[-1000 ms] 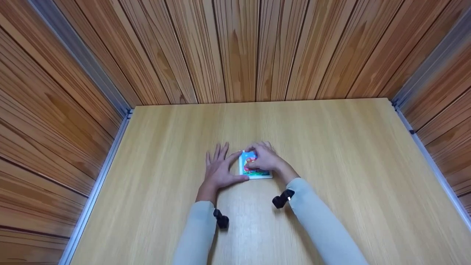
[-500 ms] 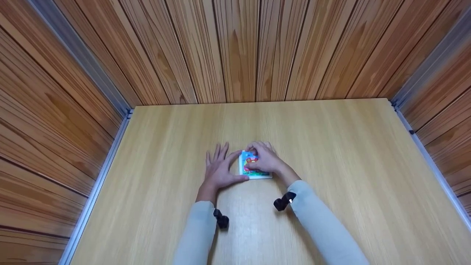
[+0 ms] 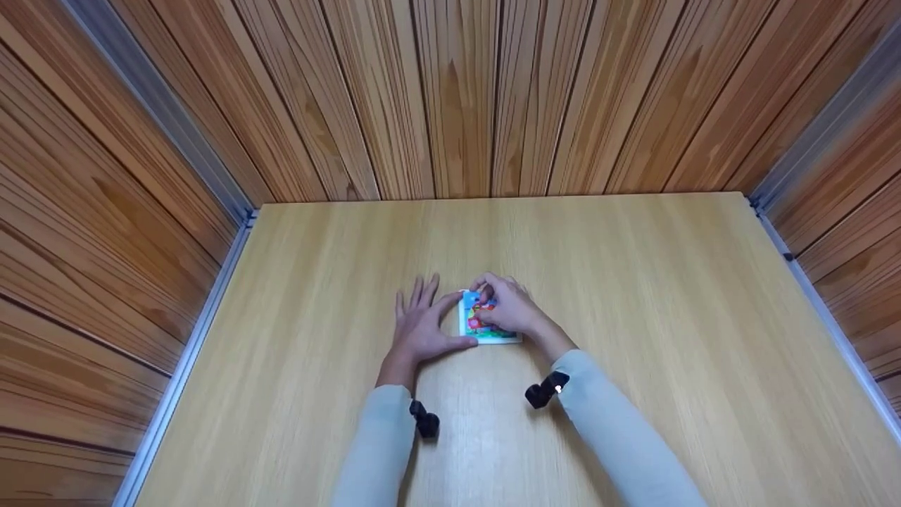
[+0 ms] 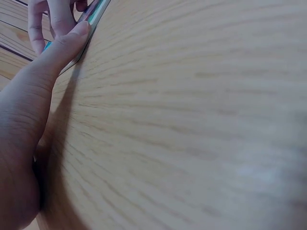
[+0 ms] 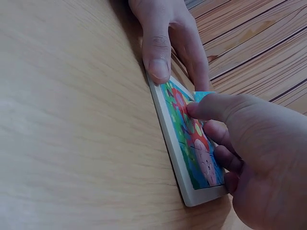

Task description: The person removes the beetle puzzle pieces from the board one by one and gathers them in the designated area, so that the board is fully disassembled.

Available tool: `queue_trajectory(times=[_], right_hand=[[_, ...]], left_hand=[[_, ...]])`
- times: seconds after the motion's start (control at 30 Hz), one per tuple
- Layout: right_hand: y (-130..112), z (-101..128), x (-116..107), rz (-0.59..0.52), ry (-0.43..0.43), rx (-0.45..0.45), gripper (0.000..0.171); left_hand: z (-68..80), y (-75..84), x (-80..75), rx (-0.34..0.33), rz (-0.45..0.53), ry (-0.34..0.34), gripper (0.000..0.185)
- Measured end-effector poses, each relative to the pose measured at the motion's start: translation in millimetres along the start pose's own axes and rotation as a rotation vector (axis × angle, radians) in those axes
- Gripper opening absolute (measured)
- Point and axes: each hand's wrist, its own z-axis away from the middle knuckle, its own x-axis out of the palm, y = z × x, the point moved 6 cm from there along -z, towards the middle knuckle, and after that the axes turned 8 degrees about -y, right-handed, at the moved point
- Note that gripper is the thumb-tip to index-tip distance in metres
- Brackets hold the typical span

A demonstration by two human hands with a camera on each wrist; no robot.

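A small jigsaw puzzle with a bright cartoon picture [image 5: 205,160] lies in a thin white tray [image 5: 171,139] on the table, seams showing between its pieces. My left hand [image 3: 421,332] rests at the tray's left side, fingers spread, thumb at the near corner and index fingertip at the far corner. Over the puzzle, my right hand [image 3: 512,307] has its thumb and curled fingers pinching a puzzle piece, whose blue edge [image 5: 203,95] sticks up beside the thumb in the right wrist view. That hand hides the right part of the picture and most of the piece.
The light wooden table [image 3: 633,282] stretches out around the tray. Brown wood-plank walls [image 3: 450,98] stand behind it and at both sides, with grey metal rails [image 3: 193,327] along the side edges. A small black camera sits on each wrist.
The right thumb has shifted slightly over the picture, and the right wrist has come a little nearer the body. The left hand holds its place at the tray's edge.
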Motion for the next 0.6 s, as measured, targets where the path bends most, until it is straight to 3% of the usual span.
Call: queue_trajectory(times=[0.27,0.6], right_hand=[[2.1,-0.4,0.2,-0.017,0.045,-0.017,0.032],[1.5,-0.2,-1.0,-0.054,0.040,0.003,0.031]], left_hand=[[0.1,-0.5,0.7,-0.014,-0.008,-0.008,0.101],[0.4,0.7,-0.8,-0.009,-0.017,-0.012,0.101]])
